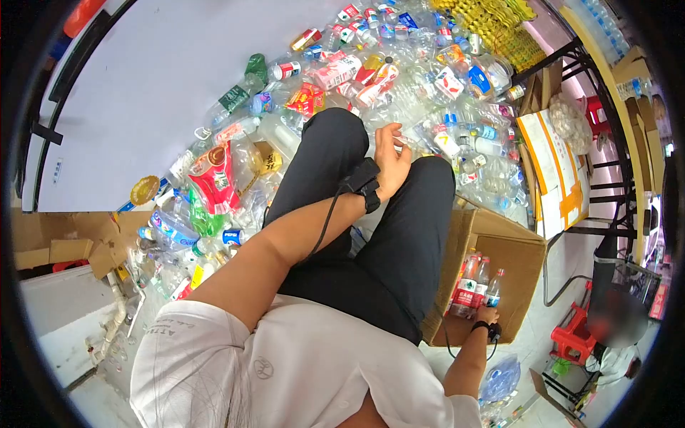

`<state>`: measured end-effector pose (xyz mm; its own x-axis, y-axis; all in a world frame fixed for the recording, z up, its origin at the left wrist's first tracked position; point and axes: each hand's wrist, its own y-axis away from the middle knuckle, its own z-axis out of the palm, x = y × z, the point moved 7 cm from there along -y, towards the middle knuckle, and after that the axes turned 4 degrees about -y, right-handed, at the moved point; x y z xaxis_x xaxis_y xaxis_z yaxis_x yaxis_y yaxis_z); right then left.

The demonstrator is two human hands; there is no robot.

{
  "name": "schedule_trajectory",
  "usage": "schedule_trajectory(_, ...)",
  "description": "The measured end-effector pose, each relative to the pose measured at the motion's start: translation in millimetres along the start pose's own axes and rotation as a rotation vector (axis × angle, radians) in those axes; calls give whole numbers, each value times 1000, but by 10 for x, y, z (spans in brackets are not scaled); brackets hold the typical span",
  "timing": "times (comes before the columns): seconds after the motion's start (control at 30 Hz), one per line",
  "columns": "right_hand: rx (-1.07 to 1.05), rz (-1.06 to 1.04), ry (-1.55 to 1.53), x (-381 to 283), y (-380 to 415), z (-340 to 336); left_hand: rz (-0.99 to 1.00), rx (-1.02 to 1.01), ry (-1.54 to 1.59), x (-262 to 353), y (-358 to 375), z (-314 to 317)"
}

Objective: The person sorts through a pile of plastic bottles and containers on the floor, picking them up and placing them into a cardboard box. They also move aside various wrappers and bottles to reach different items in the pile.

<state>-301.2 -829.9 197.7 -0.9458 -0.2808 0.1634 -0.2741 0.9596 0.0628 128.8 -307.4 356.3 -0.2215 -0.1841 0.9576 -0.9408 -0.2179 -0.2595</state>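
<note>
Cardboard point(71, 250), opened out, is seen at far left beside the heap. A large clear bottle with a red label point(222, 175) is laid at the heap's left side; below it a blue Pepsi label point(231, 236) is shown. A green-labelled bottle point(233, 98) is placed higher up. The heap of empty plastic bottles point(407, 100) is spread across the floor around the dark-trousered knees point(335, 135). Left hand point(391, 162): held between the knees at the heap's near edge, partly open, fingers loosely bent; wrist banded in black. Cardboard box point(524, 260): stood at the right knee, its opening turned to the wearer; red-labelled bottles point(465, 287) are contained, side by side. Right hand point(488, 316): set in the box at the lower end of a blue-labelled, red-capped bottle point(494, 287); whether that bottle is gripped cannot be told. Yellow netting point(492, 32) is piled behind. A white carton with orange tape point(549, 167) is leaned farther right. Red stool point(573, 335): stationed at far right.
</note>
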Motion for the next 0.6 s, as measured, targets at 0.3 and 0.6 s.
schedule_trajectory(0.3,35,-104,-22,-160,77,-183,-6,-7,7,29,0,-16)
schedule_trajectory(0.6,158,-236,41,-252,222,-192,-19,-91,53,-167,-11,36)
